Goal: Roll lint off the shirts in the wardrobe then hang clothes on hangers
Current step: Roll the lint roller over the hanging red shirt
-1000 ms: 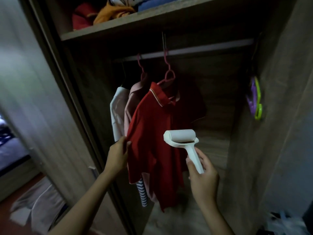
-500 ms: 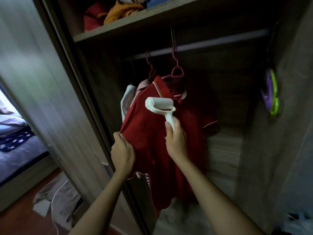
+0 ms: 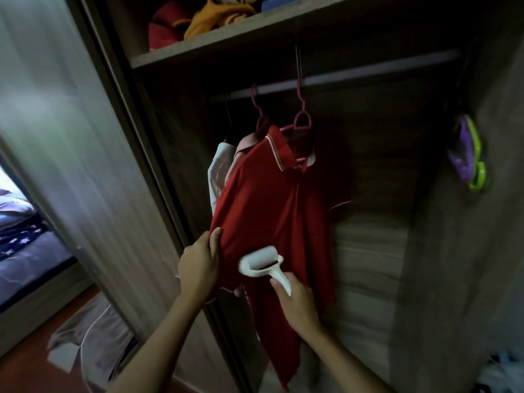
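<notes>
Now, through the head camera, the lint roller (image 3: 262, 260) sits low on the front of the red polo shirt (image 3: 272, 211), well below the collar, where half a second ago it was up near the chest; that drop reads as one downward stroke finished or nearly so, with more of the shirt left to cover. The shirt hangs from a pink hanger (image 3: 301, 120) on the wardrobe rail (image 3: 368, 72), in front of a pale pink shirt (image 3: 244, 144) and a white garment (image 3: 217, 171). The right hand (image 3: 296, 303) is wrapped closed around the roller's white handle, below the shirt's middle. The left hand (image 3: 200, 263) pinches the shirt's left edge, fingers curled tight on the cloth, drawing it taut beside the roller.
</notes>
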